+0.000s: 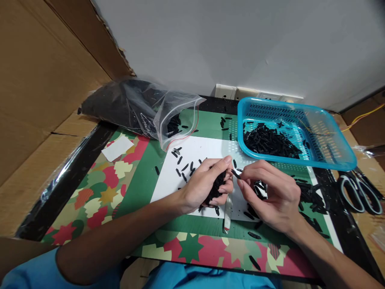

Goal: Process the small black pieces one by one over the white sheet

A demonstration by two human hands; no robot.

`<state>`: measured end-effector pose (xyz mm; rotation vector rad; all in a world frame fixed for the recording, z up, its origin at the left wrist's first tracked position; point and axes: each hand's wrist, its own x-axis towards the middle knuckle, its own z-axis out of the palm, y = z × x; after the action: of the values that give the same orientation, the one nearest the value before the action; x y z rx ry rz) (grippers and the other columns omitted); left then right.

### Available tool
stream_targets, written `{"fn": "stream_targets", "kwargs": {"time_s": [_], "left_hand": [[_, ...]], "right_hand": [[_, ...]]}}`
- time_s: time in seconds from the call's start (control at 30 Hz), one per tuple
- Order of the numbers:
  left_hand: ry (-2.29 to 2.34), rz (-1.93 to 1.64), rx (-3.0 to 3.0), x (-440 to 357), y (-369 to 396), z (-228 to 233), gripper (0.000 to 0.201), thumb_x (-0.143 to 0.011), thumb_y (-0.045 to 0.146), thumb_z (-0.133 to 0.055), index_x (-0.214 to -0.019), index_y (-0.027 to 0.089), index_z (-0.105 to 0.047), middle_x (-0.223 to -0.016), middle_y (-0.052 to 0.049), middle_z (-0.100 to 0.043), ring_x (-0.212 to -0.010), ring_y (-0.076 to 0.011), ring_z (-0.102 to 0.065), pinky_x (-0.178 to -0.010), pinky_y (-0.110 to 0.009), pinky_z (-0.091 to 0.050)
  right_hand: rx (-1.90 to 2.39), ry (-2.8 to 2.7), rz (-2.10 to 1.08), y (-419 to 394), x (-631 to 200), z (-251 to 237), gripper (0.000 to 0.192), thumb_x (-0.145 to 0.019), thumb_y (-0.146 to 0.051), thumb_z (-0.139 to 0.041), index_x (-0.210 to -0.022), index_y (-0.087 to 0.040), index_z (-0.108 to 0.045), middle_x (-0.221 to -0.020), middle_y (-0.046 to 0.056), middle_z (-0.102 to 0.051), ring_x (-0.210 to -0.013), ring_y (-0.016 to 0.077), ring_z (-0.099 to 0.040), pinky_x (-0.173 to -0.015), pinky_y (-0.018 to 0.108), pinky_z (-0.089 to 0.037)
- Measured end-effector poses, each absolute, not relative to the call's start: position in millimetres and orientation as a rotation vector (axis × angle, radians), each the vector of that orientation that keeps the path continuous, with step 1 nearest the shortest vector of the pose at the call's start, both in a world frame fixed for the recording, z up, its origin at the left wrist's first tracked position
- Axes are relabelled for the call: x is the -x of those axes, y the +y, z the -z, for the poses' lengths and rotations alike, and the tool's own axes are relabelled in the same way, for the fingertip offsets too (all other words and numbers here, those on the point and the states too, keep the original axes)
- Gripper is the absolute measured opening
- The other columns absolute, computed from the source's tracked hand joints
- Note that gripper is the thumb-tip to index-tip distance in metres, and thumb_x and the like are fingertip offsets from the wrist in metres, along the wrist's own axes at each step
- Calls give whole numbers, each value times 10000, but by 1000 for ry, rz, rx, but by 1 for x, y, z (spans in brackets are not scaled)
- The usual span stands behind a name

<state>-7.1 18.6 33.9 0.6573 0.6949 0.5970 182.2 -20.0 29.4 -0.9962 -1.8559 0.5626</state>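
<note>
The left hand (204, 182) was cupped and closed around a handful of small black pieces (217, 188), held just above the white sheet (168, 180) on the table. The right hand (270, 196) was just beside it, and its thumb and forefinger were pinched narrow on 1 black piece (235, 173). This piece lay between the 2 hands, with its long axis running from the right fingertips up and left toward the left thumb, so both hands were equally near to it.
</note>
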Motion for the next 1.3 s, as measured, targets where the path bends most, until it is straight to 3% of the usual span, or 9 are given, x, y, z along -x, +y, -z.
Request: {"fn": "stream_targets", "kwargs": {"time_s": [0.2, 0.97, 1.3], "left_hand": [[682, -504, -725, 9, 18, -33, 527, -984, 659, -629, -776, 206, -458, -559, 75, -444, -380, -34, -327, -335, -128, -259], [662, -544, -736, 8, 18, -33, 467, -1043, 572, -575, -781, 201, -463, -558, 79, -447, -360, -32, -340, -346, -123, -270], [633, -536, -730, 9, 18, -31, 462, -1058, 542, -567, -773, 196, -461, -573, 77, -451, -364, -31, -357, -348, -121, -273]], "right_hand": [[1023, -1870, -537, -18, -183, -30, 132, -950, -77, -667, -929, -208, -670, -823, 27, -648, -693, 154, -580, -634, 304, -492], [1033, -1889, -501, -16, -184, -29, 109, -988, -99, -644, -955, -201, -660, -854, 40, -671, -716, 159, -607, -657, 306, -508], [1063, -1894, -309, -15, -185, -26, 153, -953, -53, -673, -994, -200, -683, -905, 58, -699, -738, 162, -643, -663, 297, -528]]}}
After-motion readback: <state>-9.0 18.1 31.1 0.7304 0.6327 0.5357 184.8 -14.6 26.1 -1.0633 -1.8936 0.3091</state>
